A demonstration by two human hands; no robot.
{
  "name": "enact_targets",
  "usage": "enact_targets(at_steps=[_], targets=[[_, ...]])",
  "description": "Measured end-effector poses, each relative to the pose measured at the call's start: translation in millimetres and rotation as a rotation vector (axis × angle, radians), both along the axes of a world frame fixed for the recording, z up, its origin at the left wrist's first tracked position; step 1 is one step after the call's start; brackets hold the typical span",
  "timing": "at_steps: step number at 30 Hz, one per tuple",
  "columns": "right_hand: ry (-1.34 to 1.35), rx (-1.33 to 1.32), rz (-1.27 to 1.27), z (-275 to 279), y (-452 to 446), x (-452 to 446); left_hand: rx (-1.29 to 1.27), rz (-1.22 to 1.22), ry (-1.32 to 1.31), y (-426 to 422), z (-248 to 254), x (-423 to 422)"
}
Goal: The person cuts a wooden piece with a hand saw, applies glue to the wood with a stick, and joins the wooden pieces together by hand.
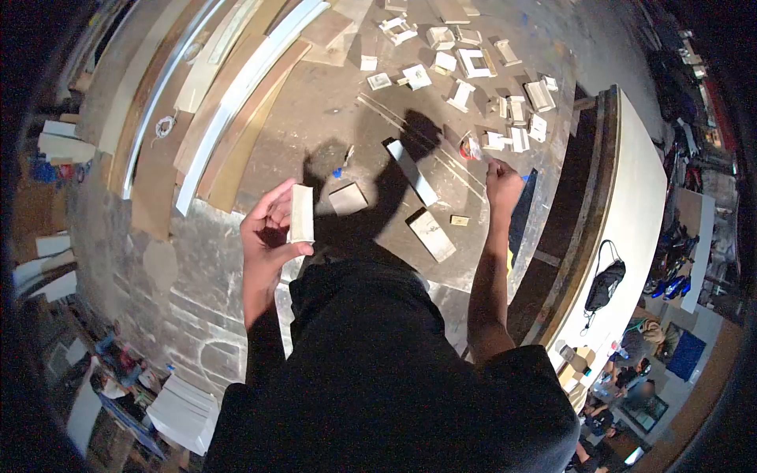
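Observation:
My left hand (266, 229) grips a small pale wooden block (301, 214) upright between thumb and fingers. It looks like a little tray-shaped piece with raised ends. Over the right part of the workbench (315, 118), my right hand (505, 188) is closed, its fingers curled in. What it holds, if anything, is too small to make out. Just beyond its fingertips lies a small clear and red container (471, 148). Between the hands are a flat wooden piece (348, 199), a long white-topped strip (412, 172), a rectangular board (431, 236) and a small yellowish block (460, 221).
Several small wooden assemblies (475, 63) are scattered at the far right of the bench. Long boards and white strips (244, 94) lie at the left. A pale tabletop (623, 213) carrying a black pouch (605, 285) stands at the right. People are at lower right.

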State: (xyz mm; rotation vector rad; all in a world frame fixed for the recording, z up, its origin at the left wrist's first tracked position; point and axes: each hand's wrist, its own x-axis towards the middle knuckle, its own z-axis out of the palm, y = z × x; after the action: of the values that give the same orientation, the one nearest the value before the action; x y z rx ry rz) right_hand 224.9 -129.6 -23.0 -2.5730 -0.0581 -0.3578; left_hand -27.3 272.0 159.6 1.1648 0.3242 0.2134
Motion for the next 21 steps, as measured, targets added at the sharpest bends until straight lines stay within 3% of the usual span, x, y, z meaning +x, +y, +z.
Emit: enact_targets(at_steps=[9,13,15,17,19,20,21], targets=[[0.187,-0.331,0.015,-58.7,5.2,37.2,-0.006,0.119,0.065,35.0,-5.6,-24.4],[0.346,-0.361,-0.281,8.8,50.0,3.2,-0.016,0.098,0.074,52.6,-5.0,-17.5],[-0.208,-0.253,-0.274,11.4,62.5,-18.4,-0.013,0.086,0.065,61.6,-5.6,-12.0],[0.069,0.072,0.14,5.6,93.1,-50.4,-0.042,0.088,0.072,68.1,-5.4,-6.3],[0.439,0.234,0.451,-18.2,140.3,-83.3,-0.065,0.062,0.056,73.7,-11.6,4.0],[0.361,0.105,0.689,-31.4,162.9,-95.5,-0.086,0.047,0.036,74.9,-14.7,8.1],[0.473,-0.012,0.79,-44.3,182.4,-107.1,-0.092,0.041,0.034,76.0,-15.7,11.9]])
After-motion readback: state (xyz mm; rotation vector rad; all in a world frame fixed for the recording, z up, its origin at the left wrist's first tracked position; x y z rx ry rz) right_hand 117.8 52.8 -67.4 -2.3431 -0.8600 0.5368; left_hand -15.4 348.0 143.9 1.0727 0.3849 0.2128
